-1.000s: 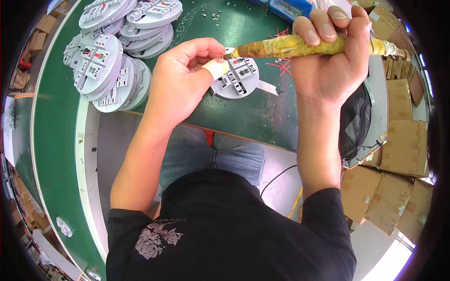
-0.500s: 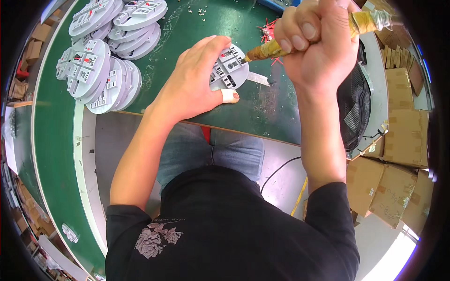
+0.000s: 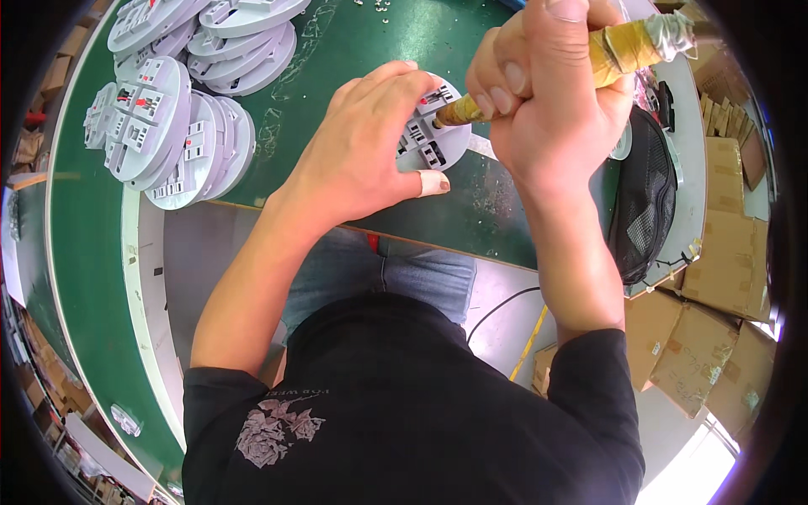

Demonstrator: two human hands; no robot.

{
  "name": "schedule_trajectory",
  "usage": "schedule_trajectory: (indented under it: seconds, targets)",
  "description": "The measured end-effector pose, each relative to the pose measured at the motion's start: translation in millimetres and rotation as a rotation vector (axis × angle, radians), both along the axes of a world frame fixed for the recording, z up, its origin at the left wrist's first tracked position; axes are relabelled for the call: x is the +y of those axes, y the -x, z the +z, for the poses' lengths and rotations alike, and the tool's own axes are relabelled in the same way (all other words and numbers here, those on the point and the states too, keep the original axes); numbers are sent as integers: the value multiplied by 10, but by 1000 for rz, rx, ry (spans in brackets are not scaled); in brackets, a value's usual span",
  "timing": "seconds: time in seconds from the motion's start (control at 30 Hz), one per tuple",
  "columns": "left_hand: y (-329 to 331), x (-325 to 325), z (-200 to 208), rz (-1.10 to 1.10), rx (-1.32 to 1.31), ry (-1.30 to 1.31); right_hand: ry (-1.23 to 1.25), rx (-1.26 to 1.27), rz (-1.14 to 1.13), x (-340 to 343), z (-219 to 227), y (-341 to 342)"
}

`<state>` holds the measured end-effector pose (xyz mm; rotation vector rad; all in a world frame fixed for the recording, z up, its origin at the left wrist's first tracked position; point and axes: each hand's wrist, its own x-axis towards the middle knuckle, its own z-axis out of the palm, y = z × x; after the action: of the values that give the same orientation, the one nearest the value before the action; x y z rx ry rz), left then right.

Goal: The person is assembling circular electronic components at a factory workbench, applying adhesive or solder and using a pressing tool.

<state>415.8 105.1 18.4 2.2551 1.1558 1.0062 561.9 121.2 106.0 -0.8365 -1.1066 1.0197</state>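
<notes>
Green bench [image 3: 337, 46]: grey disc [image 3: 455, 150], stacked discs [image 3: 150, 126], scattered bits [image 3: 384, 9], perhaps screws.

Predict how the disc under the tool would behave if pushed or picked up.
The disc is probably stiff: its face shows no bend under the tool. It would likely slide rather than roll, lying apparently flat on the table. It may be light for its size, looking like slotted plastic.

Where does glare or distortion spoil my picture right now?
Head view: pale glare on the flat green tabletop near the top; head view: fisheye bends the stacked brown cardboard boxes along the right rim; head view: lower right washes out white, while the round grey plastic disc reads clearly.
</notes>
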Motion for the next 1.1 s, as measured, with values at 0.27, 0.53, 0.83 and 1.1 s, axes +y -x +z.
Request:
schedule_trajectory:
  seconds: [0.27, 0.53, 0.83, 1.1]
  targets:
    - [-50, 21, 22, -38, 26, 111, -153, -180, 12, 136, -106, 123]
    - [-67, -85, 194, 20, 56, 43, 61, -120, -132, -166, 679, 125]
    - [50, -503, 483, -443, -1438, 637, 266, -316, 119, -508, 287, -144]
    - [-84, -638, 482, -331, -1242, 526, 265, 144, 240, -712, 113, -48]
